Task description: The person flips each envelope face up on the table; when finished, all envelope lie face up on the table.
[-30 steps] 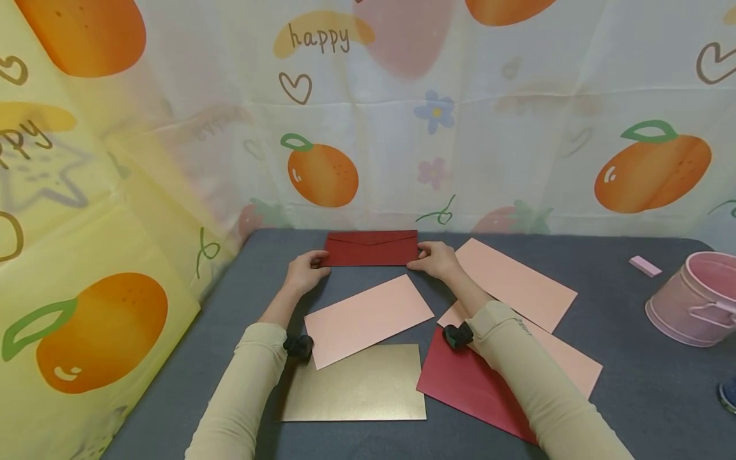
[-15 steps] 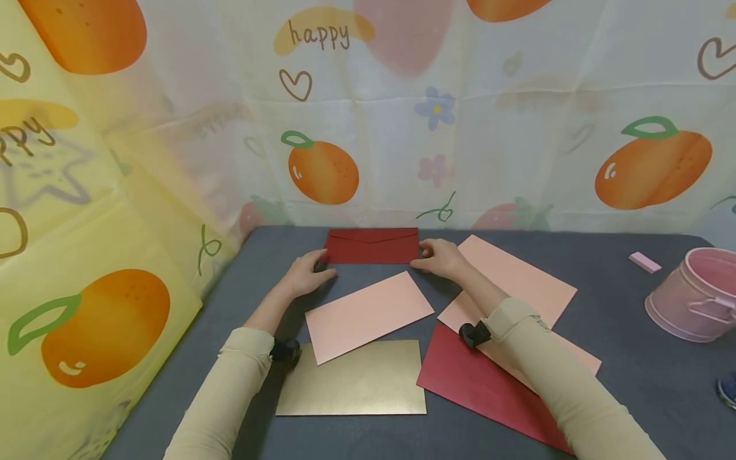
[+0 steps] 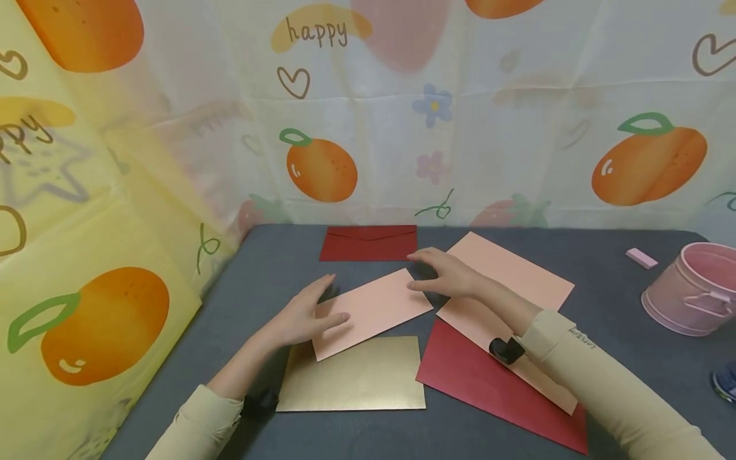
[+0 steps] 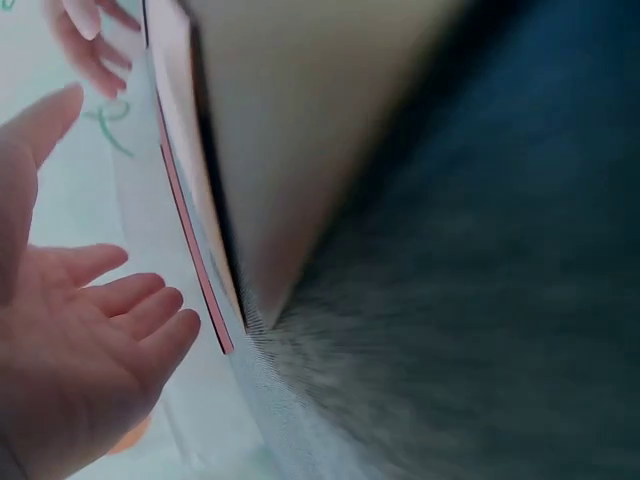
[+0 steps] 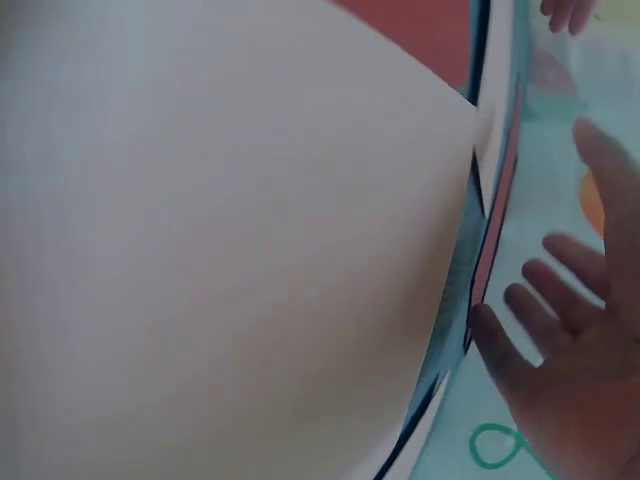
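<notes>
A dark red envelope [image 3: 368,246] lies flat at the back of the table, its pointed flap line facing up. In front of it a pink envelope [image 3: 368,313] lies at a slant, partly over a gold envelope [image 3: 368,383]. My left hand [image 3: 305,316] hovers over the pink envelope's left end, fingers spread and holding nothing. The right hand [image 3: 445,271] is over that envelope's right end, thumb and fingers apart with nothing between them. In the left wrist view the left hand [image 4: 90,340] shows an open palm; the right wrist view shows the right hand [image 5: 570,340] likewise extended.
Two more pink envelopes overlap on the right, the farther one [image 3: 512,268] above the nearer one [image 3: 489,345], which covers part of a larger red envelope [image 3: 460,377]. A pink bucket [image 3: 690,294] and a small pink block [image 3: 641,258] stand farther right. A printed curtain [image 3: 368,115] hangs behind the table.
Both hands have come away from the dark red envelope at the back and moved toward me, over the slanted pink envelope. The dark red envelope stays on the table.
</notes>
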Motion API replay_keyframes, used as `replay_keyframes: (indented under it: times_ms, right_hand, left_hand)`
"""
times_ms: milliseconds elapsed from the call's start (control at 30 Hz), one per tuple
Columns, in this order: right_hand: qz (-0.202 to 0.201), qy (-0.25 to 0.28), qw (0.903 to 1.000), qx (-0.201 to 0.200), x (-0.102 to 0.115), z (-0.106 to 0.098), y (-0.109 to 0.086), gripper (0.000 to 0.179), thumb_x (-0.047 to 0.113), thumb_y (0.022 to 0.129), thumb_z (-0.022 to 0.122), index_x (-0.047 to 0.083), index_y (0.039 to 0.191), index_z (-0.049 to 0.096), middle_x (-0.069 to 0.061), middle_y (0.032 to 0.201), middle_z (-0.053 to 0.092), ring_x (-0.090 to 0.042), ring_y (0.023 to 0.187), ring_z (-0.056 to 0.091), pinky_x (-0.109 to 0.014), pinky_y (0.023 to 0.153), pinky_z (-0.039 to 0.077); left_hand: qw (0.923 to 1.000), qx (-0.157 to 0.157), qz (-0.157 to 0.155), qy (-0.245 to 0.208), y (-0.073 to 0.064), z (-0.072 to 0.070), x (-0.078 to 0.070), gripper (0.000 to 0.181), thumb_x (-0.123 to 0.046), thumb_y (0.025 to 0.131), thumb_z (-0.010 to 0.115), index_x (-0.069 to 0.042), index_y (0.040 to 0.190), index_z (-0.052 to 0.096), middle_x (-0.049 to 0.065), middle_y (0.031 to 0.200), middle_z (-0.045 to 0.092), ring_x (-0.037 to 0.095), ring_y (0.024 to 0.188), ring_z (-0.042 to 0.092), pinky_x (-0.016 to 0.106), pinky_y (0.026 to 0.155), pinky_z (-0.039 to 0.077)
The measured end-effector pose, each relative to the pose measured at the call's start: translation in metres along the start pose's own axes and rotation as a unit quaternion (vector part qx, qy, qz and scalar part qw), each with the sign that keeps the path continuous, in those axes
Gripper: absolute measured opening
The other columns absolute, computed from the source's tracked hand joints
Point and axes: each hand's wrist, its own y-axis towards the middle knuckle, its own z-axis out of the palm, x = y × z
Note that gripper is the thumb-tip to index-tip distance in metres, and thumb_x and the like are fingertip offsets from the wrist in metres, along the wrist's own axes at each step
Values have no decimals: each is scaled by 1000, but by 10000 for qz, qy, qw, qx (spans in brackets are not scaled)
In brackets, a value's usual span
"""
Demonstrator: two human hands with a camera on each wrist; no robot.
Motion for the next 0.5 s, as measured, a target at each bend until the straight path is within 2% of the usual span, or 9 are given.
replay_keyframes:
  times_ms: [133,267,500]
  right_hand:
    - [-293,-231,9973,626,4,1,-9,78,38,90,70,3,150,36,-17,155,29,-36,144,21,-56,111,26]
    - [-474,-405,9932,983,6,1,-15,83,40,89,71,4,152,31,-16,158,24,-33,147,15,-55,113,23]
    - [-658,-534,9866,1396,9,5,-21,83,38,91,69,2,153,27,-15,160,17,-31,148,10,-50,115,21]
  left_hand:
    - [9991,343,26,252,-19,7,-1,99,-56,86,67,-4,155,20,18,160,16,37,146,13,59,111,22]
    - [9972,609,-86,414,-33,8,0,103,-60,83,68,-4,155,18,18,161,9,35,147,7,58,112,21]
    - [9955,819,-66,480,-43,8,1,109,-59,81,71,-3,156,15,19,161,5,37,148,3,57,113,18]
